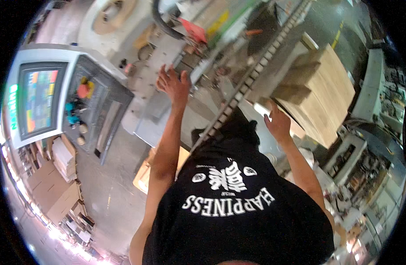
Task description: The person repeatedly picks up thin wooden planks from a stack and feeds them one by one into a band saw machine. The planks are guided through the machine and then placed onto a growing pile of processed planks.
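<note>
My left hand (173, 86) is raised over the machine's grey bed, its fingers spread and nothing in them. Beyond it lie a red machine part (194, 30) and a black hose (161, 20). On the right, my right hand (280, 124) is closed around a small white object (261, 109), blurred, whose kind I cannot make out. Just beside that hand are stacked pale wooden boards (320, 99). A segmented track (242, 90) runs diagonally between my two hands.
A control console with a lit screen (40, 101) and a dark button panel (90, 95) stands at the left. Flat cardboard (52, 187) is stacked at the lower left. A light wooden piece (143, 170) is below my left forearm. Cluttered equipment (348, 163) fills the right side.
</note>
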Tool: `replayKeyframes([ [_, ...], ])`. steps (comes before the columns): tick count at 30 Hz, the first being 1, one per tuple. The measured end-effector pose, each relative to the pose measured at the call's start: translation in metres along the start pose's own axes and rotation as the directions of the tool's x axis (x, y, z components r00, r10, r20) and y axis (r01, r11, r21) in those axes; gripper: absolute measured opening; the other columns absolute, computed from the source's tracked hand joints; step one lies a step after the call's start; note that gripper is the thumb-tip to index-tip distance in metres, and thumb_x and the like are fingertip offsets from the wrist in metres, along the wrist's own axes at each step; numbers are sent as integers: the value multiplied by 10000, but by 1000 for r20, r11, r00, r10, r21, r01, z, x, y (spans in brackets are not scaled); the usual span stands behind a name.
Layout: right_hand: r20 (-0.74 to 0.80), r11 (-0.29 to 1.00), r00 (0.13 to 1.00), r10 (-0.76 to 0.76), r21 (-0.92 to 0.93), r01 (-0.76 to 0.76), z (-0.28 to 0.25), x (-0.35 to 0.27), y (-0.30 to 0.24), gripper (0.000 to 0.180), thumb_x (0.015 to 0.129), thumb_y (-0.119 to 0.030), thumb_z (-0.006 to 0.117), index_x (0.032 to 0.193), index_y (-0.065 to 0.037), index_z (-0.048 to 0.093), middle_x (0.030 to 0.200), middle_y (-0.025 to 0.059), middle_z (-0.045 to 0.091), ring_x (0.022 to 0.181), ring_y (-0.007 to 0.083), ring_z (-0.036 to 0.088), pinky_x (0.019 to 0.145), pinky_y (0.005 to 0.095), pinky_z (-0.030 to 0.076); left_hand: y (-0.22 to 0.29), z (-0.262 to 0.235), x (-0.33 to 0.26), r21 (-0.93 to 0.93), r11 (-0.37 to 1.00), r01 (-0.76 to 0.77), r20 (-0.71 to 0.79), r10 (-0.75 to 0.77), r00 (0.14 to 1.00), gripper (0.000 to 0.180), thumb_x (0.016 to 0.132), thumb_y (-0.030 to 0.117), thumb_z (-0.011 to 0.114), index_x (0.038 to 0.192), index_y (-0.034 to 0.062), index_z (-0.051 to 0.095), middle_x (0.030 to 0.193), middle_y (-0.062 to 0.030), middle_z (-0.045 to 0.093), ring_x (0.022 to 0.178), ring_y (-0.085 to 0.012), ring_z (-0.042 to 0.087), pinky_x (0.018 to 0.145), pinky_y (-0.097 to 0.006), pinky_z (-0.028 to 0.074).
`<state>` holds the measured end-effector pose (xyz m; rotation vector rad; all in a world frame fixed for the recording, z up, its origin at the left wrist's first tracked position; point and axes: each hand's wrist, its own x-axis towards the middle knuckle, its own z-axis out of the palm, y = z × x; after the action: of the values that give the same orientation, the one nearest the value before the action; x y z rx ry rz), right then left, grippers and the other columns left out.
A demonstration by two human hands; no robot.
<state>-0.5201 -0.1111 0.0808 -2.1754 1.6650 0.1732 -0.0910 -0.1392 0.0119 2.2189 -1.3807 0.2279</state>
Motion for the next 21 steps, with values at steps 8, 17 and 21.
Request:
replayKeyframes([
  [8, -66, 962, 994, -85, -265, 64, 63, 9, 90, 302, 1027, -227, 620, 1265, -59, 702, 907, 203, 767, 814, 419, 737, 718, 533, 582, 17, -10, -86, -219, 971, 98, 65, -85, 994, 739, 958, 446, 780, 1564, 115, 517, 1624, -140, 479, 1525, -354, 382, 1243, -580, 182],
  [17, 130, 787, 958, -256, -548, 285, 25, 43, 11, 418, 1083, -329, 554, 1383, -43, 604, 905, 241, 767, 811, 421, 752, 675, 578, 592, 53, -61, -93, -484, 848, -215, 270, 378, 885, 571, 928, 368, 777, 1385, 56, 636, 1420, -178, 599, 1340, -378, 561, 1170, -535, 408],
  [21, 219, 747, 910, -352, -520, 414, -13, 55, -28, 443, 1077, -338, 562, 1405, -40, 581, 911, 253, 767, 820, 419, 757, 677, 569, 595, 98, -84, -110, -610, 787, -90, 285, 325, 902, 706, 960, 447, 746, 1492, 43, 517, 1410, -201, 625, 1236, -397, 653, 1019, -534, 539],
])
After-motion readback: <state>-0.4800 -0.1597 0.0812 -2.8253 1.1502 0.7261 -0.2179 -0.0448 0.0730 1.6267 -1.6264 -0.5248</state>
